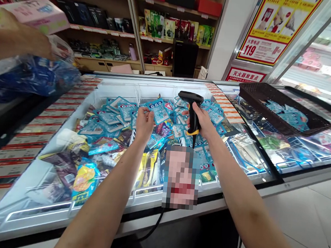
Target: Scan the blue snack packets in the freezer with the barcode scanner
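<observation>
Basically gripping a scanner (194, 117) in right hand (203, 121) just right of centre, pinching a blue packet (161, 113) with left hand (144, 123) mid-frame.

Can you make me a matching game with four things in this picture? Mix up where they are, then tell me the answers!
Things:
1. Scanner
2. Basket
3. Pink box
4. Purple bottle

Clues:
A. Standing on a shelf
B. Dark brown, with blue packets inside
C. At the picture's top left, by another person's hand
D. Held in the right hand

Right pairs: 1-D, 2-B, 3-C, 4-A
</observation>
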`<state>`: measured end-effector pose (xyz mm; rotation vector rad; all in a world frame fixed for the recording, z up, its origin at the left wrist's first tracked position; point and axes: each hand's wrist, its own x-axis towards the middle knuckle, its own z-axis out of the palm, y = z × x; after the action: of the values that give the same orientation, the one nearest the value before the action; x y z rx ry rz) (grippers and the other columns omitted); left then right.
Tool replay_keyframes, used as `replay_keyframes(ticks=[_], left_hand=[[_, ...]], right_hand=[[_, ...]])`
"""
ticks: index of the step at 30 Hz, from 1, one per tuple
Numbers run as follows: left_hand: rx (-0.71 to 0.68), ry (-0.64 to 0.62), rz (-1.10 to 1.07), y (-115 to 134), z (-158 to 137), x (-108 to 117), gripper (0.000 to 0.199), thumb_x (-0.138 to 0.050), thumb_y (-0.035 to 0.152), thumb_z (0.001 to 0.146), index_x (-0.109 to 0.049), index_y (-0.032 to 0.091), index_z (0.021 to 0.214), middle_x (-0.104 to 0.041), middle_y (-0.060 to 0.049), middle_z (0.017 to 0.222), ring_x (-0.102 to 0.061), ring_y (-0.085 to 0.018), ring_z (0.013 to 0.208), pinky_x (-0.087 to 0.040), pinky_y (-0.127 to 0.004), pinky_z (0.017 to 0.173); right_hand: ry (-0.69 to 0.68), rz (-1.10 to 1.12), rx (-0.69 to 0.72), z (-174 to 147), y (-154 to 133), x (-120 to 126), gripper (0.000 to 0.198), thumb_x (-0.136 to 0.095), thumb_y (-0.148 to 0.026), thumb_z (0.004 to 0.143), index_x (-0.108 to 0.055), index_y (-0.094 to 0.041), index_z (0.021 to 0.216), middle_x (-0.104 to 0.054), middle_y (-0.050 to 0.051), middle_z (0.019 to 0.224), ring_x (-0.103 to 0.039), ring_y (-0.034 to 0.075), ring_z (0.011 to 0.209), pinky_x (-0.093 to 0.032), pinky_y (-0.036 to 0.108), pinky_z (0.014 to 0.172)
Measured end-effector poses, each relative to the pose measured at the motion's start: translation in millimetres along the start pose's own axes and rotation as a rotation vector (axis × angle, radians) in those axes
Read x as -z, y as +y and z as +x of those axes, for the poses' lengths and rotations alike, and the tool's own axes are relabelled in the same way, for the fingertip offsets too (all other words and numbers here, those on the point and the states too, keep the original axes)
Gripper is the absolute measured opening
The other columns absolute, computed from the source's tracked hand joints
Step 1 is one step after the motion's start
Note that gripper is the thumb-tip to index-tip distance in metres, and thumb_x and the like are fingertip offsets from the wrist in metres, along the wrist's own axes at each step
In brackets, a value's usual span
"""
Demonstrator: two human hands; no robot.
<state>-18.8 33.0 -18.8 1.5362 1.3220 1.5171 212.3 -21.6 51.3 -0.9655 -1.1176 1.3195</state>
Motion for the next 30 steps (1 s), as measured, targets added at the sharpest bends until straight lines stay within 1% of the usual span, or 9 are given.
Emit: replay_keyframes(ticks=[2, 4, 6, 8, 10, 15, 22, 26, 30], left_hand=[[-0.009, 0.009, 0.014, -1.4, 1.0, 0.1, 0.044, -0.050, 0.063, 0.088, -0.041, 0.023, 0.105, -0.046, 0.005, 0.067, -0.049, -0.012, 0.053, -0.047, -0.027, 0.053], [-0.020, 0.017, 0.025, -2.0, 1.9, 0.0, 0.042, -0.050, 0.060, 0.089, -0.042, 0.023, 0.105, -0.045, 0.005, 0.067, -0.048, -0.012, 0.053, -0.048, -0.028, 0.054], [-0.021, 0.020, 0.031, -1.5, 2.4, -0.1, 0.039, -0.051, 0.057, 0.089, -0.043, 0.022, 0.105, -0.045, 0.005, 0.067, -0.048, -0.012, 0.053, -0.048, -0.028, 0.055], [-0.010, 0.014, 0.019, -0.4, 2.5, -0.1, 0.037, -0.053, 0.054, 0.089, -0.043, 0.022, 0.105, -0.045, 0.005, 0.067, -0.047, -0.012, 0.053, -0.048, -0.028, 0.054], [0.001, 0.004, -0.002, 0.3, 2.5, 0.1, 0.033, -0.053, 0.050, 0.090, -0.043, 0.022, 0.105, -0.044, 0.005, 0.066, -0.046, -0.011, 0.053, -0.048, -0.027, 0.053], [0.009, 0.022, 0.009, 2.7, 3.4, 0.8, 0.030, -0.054, 0.045, 0.089, -0.042, 0.022, 0.103, -0.046, 0.006, 0.066, -0.049, -0.011, 0.054, -0.049, -0.027, 0.054], [0.121, 0.056, -0.127, 12.7, 4.9, -2.9, 0.026, -0.055, 0.039, 0.086, -0.041, 0.022, 0.100, -0.045, 0.006, 0.064, -0.050, -0.012, 0.055, -0.052, -0.028, 0.055], [0.116, 0.066, -0.145, 10.3, 7.0, -4.3, 0.024, -0.056, 0.036, 0.086, -0.041, 0.023, 0.099, -0.045, 0.007, 0.064, -0.050, -0.012, 0.055, -0.052, -0.027, 0.054], [0.096, 0.057, -0.135, 6.0, 8.5, -4.8, 0.023, -0.055, 0.035, 0.086, -0.042, 0.023, 0.099, -0.045, 0.007, 0.064, -0.049, -0.012, 0.055, -0.051, -0.027, 0.053]], right_hand=[[0.049, -0.043, 0.003, -3.0, 3.4, 0.9, 0.056, -0.059, -0.073, 0.079, -0.060, -0.021, 0.099, -0.067, 0.002, 0.067, -0.054, 0.012, 0.045, -0.047, 0.025, 0.039], [0.021, -0.114, -0.018, -8.1, 6.2, 1.9, 0.053, -0.060, -0.071, 0.079, -0.061, -0.020, 0.091, -0.064, 0.001, 0.061, -0.051, 0.011, 0.041, -0.043, 0.025, 0.036], [-0.036, -0.156, -0.024, -12.4, 7.8, 2.1, 0.047, -0.067, -0.065, 0.076, -0.062, -0.020, 0.087, -0.068, 0.003, 0.070, -0.051, 0.010, 0.042, -0.042, 0.025, 0.036], [-0.079, -0.156, -0.014, -14.2, 9.0, 1.4, 0.043, -0.073, -0.059, 0.074, -0.062, -0.020, 0.090, -0.072, 0.005, 0.086, -0.053, 0.009, 0.044, -0.043, 0.024, 0.037], [-0.103, -0.150, -0.016, -13.7, 10.2, 0.7, 0.042, -0.074, -0.055, 0.074, -0.062, -0.020, 0.093, -0.072, 0.006, 0.094, -0.054, 0.009, 0.046, -0.043, 0.024, 0.037], [-0.106, -0.163, -0.028, -11.1, 11.7, 0.7, 0.040, -0.072, -0.054, 0.076, -0.064, -0.020, 0.094, -0.073, 0.006, 0.089, -0.054, 0.010, 0.046, -0.044, 0.025, 0.037], [-0.132, -0.208, -0.046, -12.6, 8.9, 0.3, 0.037, -0.070, -0.053, 0.078, -0.067, -0.019, 0.093, -0.074, 0.006, 0.082, -0.054, 0.012, 0.045, -0.046, 0.027, 0.038], [-0.158, -0.231, -0.053, -12.4, 9.5, 0.2, 0.037, -0.069, -0.054, 0.079, -0.067, -0.019, 0.091, -0.073, 0.005, 0.077, -0.054, 0.011, 0.045, -0.045, 0.025, 0.038], [-0.192, -0.204, -0.051, -9.8, 11.0, -1.0, 0.037, -0.069, -0.053, 0.080, -0.066, -0.020, 0.095, -0.071, 0.004, 0.072, -0.055, 0.012, 0.046, -0.045, 0.024, 0.038]])
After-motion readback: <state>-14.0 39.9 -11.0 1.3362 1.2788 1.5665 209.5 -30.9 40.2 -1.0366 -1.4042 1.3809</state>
